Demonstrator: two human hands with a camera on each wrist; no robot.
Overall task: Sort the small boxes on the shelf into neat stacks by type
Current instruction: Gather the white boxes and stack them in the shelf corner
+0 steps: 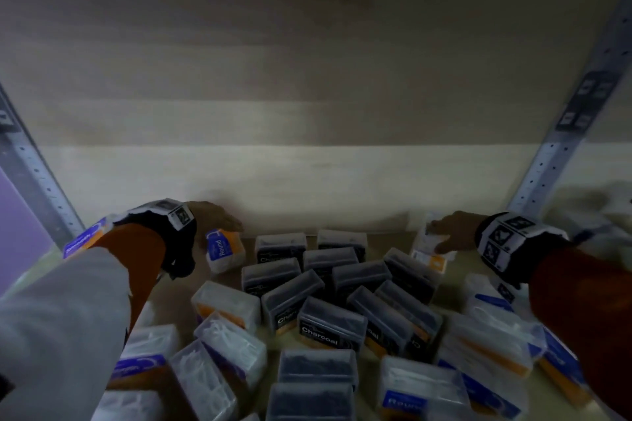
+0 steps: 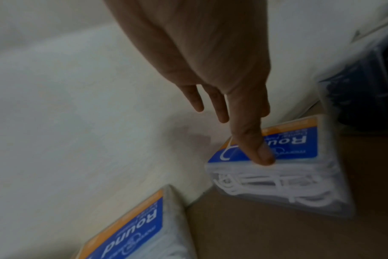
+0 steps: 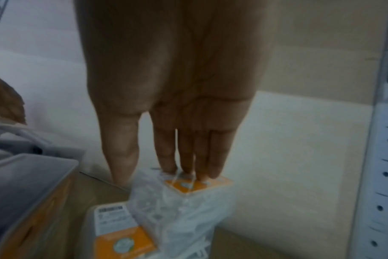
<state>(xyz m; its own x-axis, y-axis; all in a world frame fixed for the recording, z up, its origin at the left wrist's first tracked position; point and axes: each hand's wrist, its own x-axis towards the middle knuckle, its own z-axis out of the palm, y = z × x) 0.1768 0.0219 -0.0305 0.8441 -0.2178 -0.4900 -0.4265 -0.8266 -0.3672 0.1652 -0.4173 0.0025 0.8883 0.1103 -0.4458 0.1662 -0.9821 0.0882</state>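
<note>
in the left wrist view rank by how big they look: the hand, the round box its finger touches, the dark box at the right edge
1. left hand
2. Round box
3. dark box, cut off by the frame edge, so unsure

The hand's nearness inflates it.

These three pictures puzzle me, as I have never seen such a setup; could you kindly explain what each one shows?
No machine here: a person sorts small boxes on a shelf with bare hands. The wide picture comes from a camera on the head; the other two from cameras strapped to each wrist, looking along the fingers. Many clear boxes lie jumbled, dark Charcoal boxes in the middle. The left hand, fingers straight, touches a blue Round box by the back wall. The right hand, fingers also straight, touches a clear box with an orange label that lies on another. Neither hand grips anything.
</note>
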